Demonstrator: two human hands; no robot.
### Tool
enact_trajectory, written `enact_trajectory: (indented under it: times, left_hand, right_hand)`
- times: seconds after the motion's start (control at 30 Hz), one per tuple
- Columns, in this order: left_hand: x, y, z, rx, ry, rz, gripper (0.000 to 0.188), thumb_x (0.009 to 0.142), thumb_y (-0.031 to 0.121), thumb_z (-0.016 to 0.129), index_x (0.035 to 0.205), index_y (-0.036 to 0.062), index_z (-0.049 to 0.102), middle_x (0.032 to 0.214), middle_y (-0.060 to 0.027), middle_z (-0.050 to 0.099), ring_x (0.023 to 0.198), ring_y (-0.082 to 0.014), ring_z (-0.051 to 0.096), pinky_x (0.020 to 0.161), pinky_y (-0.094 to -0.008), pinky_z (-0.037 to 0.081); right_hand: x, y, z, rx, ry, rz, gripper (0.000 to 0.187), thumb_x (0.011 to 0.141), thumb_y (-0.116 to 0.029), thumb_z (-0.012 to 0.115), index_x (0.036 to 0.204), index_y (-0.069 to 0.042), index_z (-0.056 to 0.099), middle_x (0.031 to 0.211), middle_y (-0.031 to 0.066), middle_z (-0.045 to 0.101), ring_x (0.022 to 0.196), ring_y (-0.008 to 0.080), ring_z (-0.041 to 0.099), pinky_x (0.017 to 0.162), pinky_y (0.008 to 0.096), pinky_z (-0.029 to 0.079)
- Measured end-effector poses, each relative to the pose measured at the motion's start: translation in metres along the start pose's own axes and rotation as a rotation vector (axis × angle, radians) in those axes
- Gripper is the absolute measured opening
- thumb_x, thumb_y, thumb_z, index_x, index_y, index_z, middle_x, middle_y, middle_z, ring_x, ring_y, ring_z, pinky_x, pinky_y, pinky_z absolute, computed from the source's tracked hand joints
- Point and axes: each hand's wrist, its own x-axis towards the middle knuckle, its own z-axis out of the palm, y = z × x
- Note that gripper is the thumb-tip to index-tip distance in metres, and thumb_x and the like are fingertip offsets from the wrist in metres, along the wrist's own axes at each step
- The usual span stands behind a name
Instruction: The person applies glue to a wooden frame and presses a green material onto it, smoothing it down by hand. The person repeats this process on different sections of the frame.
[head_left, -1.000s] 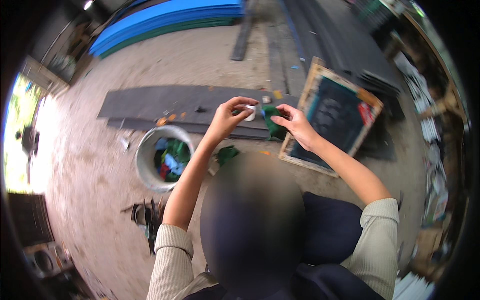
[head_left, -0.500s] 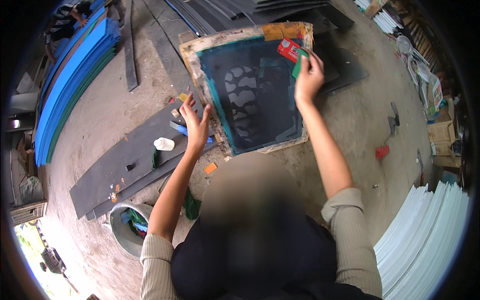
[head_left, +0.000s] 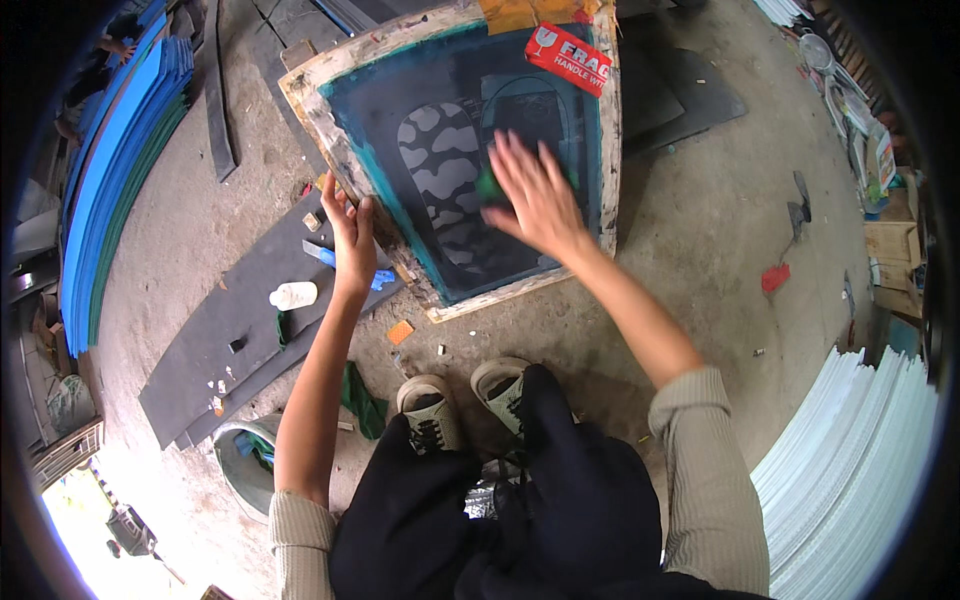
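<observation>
A silk-screen frame (head_left: 447,312) with a wooden border and dark mesh stands in front of me. Its mesh bears a pale, patchy shoe-sole shape (head_left: 440,150) and a fainter sole outline to the right. My left hand (head_left: 350,235) is closed on the frame's left edge, thumb on the near side. My right hand (head_left: 535,195) lies spread on the mesh, right of the patchy shape. Bits of a green cloth (head_left: 487,187) show beneath its palm; the rest is hidden. Above that hand, a red printed sticker (head_left: 570,58) crosses the upper right corner.
Dark foam sheets (head_left: 215,340) on the left carry a white bottle (head_left: 294,295) and a blue utility knife (head_left: 322,254). A bucket (head_left: 232,470) with cloths stands nearby. Blue sheets (head_left: 120,170) are stacked far left, white sheets (head_left: 850,470) at right. Another person's hand (head_left: 118,48) shows far left.
My right hand has gone from the sticker at the upper right down and left onto the mesh, with the green cloth. My left hand has come to the frame's edge. The view has shifted, showing my shoes.
</observation>
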Motion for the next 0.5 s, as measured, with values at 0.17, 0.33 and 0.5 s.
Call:
enact_trajectory:
  times: [0.17, 0.33, 0.5]
  left_hand:
    - [-0.003, 0.007, 0.007, 0.000, -0.003, -0.056, 0.054, 0.093, 0.012, 0.041, 0.139, 0.0110, 0.010, 0.134, -0.0167, 0.026, 0.126, -0.0263, 0.026, 0.101, -0.0385, 0.026]
    - [-0.001, 0.005, 0.007, -0.082, -0.041, -0.042, 0.055, 0.093, 0.007, 0.041, 0.138, 0.0094, 0.010, 0.115, -0.0098, 0.043, 0.104, -0.0158, 0.044, 0.090, -0.0280, 0.035]
    - [-0.011, -0.032, 0.022, -0.181, 0.218, -0.329, 0.051, 0.095, 0.043, 0.034, 0.110, -0.0031, 0.048, 0.096, -0.0028, 0.049, 0.089, -0.0115, 0.042, 0.083, -0.0234, 0.033]
  right_hand:
    - [0.090, 0.011, -0.023, -0.001, 0.427, 0.279, 0.079, 0.083, -0.051, 0.046, 0.136, 0.002, 0.022, 0.142, 0.0183, 0.021, 0.132, 0.0297, 0.020, 0.106, 0.0477, 0.015]
    - [-0.069, -0.027, 0.043, 0.071, -0.003, 0.214, 0.081, 0.082, -0.055, 0.046, 0.134, 0.004, 0.027, 0.143, 0.0179, 0.019, 0.133, 0.0300, 0.018, 0.107, 0.0489, 0.011]
    - [-0.075, -0.014, 0.046, 0.020, 0.214, 0.549, 0.085, 0.082, -0.048, 0.050, 0.135, 0.009, 0.015, 0.142, 0.0266, 0.013, 0.133, 0.0388, 0.010, 0.106, 0.0517, 0.008]
